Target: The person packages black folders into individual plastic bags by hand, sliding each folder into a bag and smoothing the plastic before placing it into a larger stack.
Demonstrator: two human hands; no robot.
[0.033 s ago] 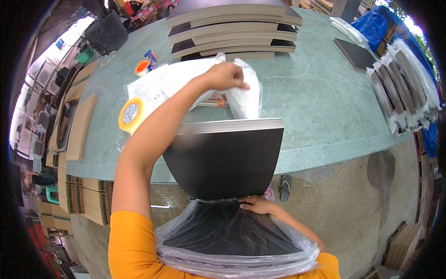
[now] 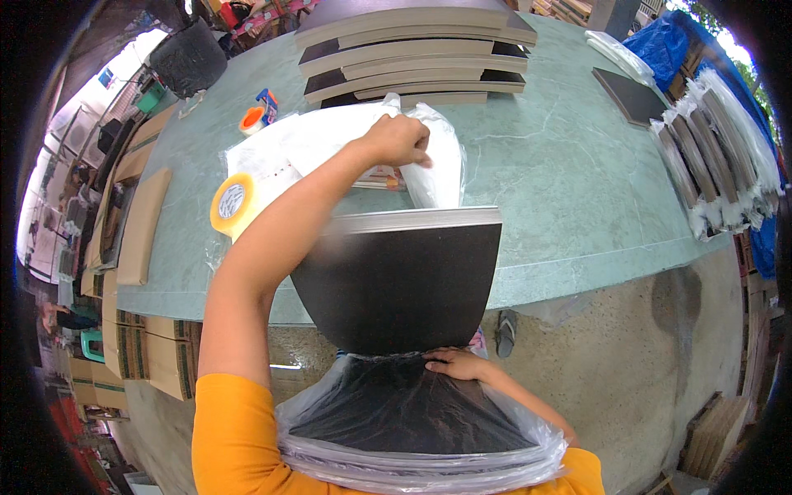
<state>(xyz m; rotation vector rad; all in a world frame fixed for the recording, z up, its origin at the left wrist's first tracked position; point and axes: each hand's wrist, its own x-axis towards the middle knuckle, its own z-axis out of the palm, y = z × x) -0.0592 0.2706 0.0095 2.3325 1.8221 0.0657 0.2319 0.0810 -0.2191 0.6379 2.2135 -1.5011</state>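
My left hand (image 2: 402, 140) reaches over the table, fingers curled and pinched at a clear-white plastic bag (image 2: 437, 186) on a pile of bags (image 2: 318, 136). In front of me a thick stack of black boards (image 2: 400, 285) with pale edges stands tilted against the table's near side. Below it, against my body, black sheeting shows through a clear plastic wrap (image 2: 404, 408); whether it is part of the same stack I cannot tell. My right hand (image 2: 455, 363) lies with fingers stretched out on the wrap's upper edge, where it meets the black stack.
A roll of clear yellowish tape (image 2: 233, 202) and an orange-and-blue tape dispenser (image 2: 260, 113) sit left on the green table (image 2: 569, 165). Tall board stacks (image 2: 412, 62) stand at the back. Plastic-wrapped bundles (image 2: 718, 157) line the right edge. Cardboard (image 2: 148, 231) stands at left.
My left hand has shifted slightly left, its fingers curling in more. The black stack's top edge has moved up a little. My right hand has stayed in place.
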